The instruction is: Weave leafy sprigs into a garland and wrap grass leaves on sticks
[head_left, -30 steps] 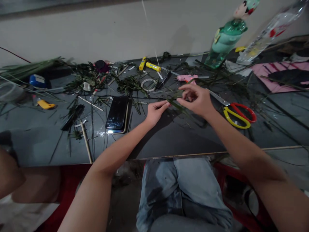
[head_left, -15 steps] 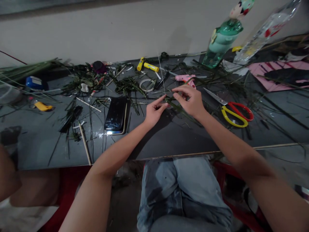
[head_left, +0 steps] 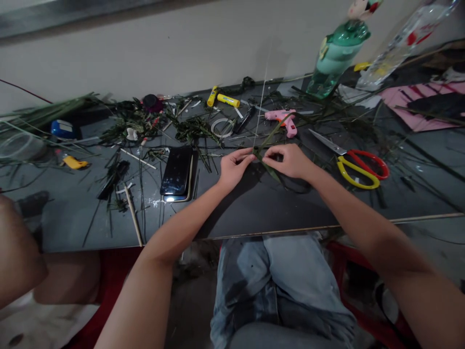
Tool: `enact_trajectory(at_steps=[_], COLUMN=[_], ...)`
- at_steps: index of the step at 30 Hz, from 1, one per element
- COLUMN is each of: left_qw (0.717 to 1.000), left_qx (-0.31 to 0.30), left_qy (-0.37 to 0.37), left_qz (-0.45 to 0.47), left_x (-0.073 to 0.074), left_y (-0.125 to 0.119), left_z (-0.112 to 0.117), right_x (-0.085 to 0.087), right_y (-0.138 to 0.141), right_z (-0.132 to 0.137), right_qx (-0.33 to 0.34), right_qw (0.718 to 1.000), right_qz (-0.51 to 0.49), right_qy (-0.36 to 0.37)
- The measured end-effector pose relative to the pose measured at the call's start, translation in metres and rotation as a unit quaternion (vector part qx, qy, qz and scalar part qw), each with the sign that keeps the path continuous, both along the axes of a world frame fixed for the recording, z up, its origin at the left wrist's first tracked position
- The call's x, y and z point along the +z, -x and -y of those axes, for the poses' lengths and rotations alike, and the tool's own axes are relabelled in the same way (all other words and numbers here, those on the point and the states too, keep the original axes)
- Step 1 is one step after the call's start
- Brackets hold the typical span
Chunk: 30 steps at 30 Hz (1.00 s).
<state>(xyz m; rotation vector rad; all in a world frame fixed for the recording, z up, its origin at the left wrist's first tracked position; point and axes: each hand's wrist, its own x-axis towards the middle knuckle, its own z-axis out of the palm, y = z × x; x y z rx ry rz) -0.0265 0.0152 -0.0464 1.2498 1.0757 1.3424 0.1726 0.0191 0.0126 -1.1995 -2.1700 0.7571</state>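
Observation:
My left hand [head_left: 234, 167] pinches a green leaf strip [head_left: 271, 172] between thumb and fingertips, just above the table. My right hand [head_left: 292, 161] is closed with thumb and index together on the same leaf piece, close beside the left fingertips. One end of the leaf hangs below the fingers, while another thin blade slants up towards the pink glue gun [head_left: 281, 118]. From the left fingertips a thin pale strand [head_left: 262, 99] rises almost upright. The folded part between the fingers is small and partly hidden.
Scissors with red and yellow handles [head_left: 358, 167] lie to the right. Left of my hands are stacked phones [head_left: 177, 172]. Behind are glue sticks [head_left: 228, 100], a clear ring [head_left: 222, 128], leaf scraps [head_left: 192, 127] and a green bottle [head_left: 336, 58]. Another person's arm [head_left: 18, 252] is at far left.
My right hand has come down and turned, its fingers now lower beside the left fingertips. The leaf blade now slants upward, and the pale strand leans right. The view has shifted slightly.

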Motion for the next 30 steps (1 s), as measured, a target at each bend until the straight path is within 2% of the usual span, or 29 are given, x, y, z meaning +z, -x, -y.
enact_trajectory(at_steps=[3,7,9,12,15,18,20,23,25,28,30], left_qw=[1.0,0.998,0.998,0.998,0.999,0.998,0.996,0.988,0.985,0.987,0.989], left_qx=[-0.002,-0.011,-0.006,0.012,0.008,0.001,0.023,0.051,0.033,0.003,0.008], left_qy=[-0.011,-0.031,-0.044,-0.046,-0.038,-0.037,-0.045,-0.067,-0.074,-0.06,-0.042], left_qz=[-0.013,-0.045,-0.045,-0.03,-0.025,-0.042,-0.068,-0.128,-0.155,-0.152,-0.138], left_x=[0.0,-0.001,-0.003,-0.006,-0.009,-0.01,-0.009,-0.003,0.001,0.003,0.002], left_y=[0.0,0.001,0.001,0.003,0.003,0.002,0.002,0.004,0.007,0.01,0.009], left_z=[0.001,0.001,0.0,-0.003,-0.006,-0.007,-0.007,-0.008,-0.009,-0.011,-0.012], right_x=[0.005,0.017,0.02,0.014,-0.004,-0.022,-0.028,-0.03,-0.029,-0.029,-0.029], right_y=[-0.005,-0.005,-0.002,0.005,0.01,0.012,0.012,0.013,0.012,0.012,0.012], right_z=[-0.003,-0.012,-0.017,-0.021,-0.022,-0.024,-0.025,-0.024,-0.022,-0.019,-0.018], right_qx=[0.034,0.151,0.172,0.089,0.004,0.007,0.009,0.016,0.026,0.028,0.021], right_qw=[0.998,0.978,0.972,0.994,0.998,0.995,0.994,0.995,0.996,0.997,0.997], right_qz=[0.04,0.105,0.122,0.046,-0.061,-0.1,-0.107,-0.085,-0.064,-0.051,-0.05], right_qy=[0.04,0.097,0.102,0.043,-0.014,-0.005,-0.006,-0.043,-0.059,-0.057,-0.051])
